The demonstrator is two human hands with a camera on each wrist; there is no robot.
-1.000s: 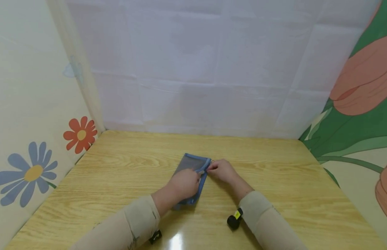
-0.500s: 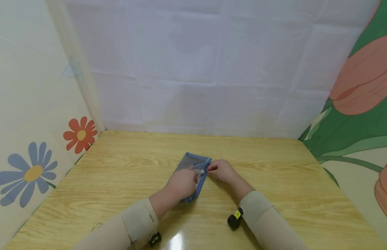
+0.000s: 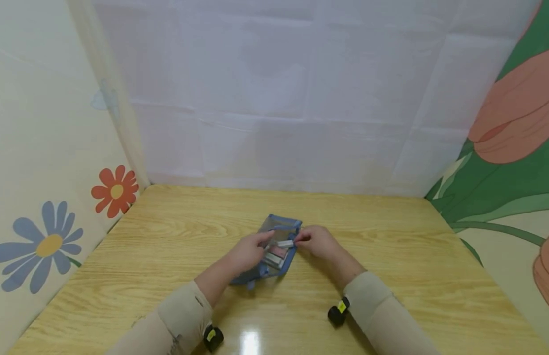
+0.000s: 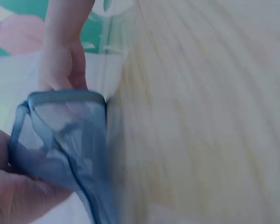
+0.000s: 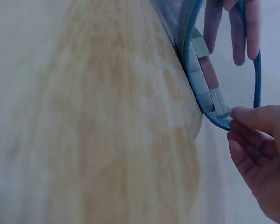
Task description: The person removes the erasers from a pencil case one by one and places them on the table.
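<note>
A see-through mesh zip pouch point(image 3: 274, 222) with blue edging lies on the table, its mouth spread wide. Inside are several small blocks: a pale green one point(image 5: 199, 44), a reddish-brown one point(image 5: 208, 72) and a whitish one point(image 5: 218, 100) in a row. My right hand point(image 3: 319, 241) pinches the pouch's far-right end between thumb and fingertips, beside the whitish block. My left hand point(image 3: 245, 254) is at the mouth's left side, thumb extended; in the right wrist view its straight fingers point(image 5: 253, 32) reach down into the pouch, apart from the blocks. The left palm is hidden.
The wood-grain table point(image 3: 190, 222) meets a white sheet wall point(image 3: 274, 123) behind. Flower-printed panels point(image 3: 48, 246) stand on both sides. A black wrist camera point(image 3: 338, 313) hangs under each sleeve close to the tabletop.
My left hand has moved left and its thumb has lifted away. The pouch's mouth has widened, bringing the blocks into sight. My right hand has kept its pinch at the end.
</note>
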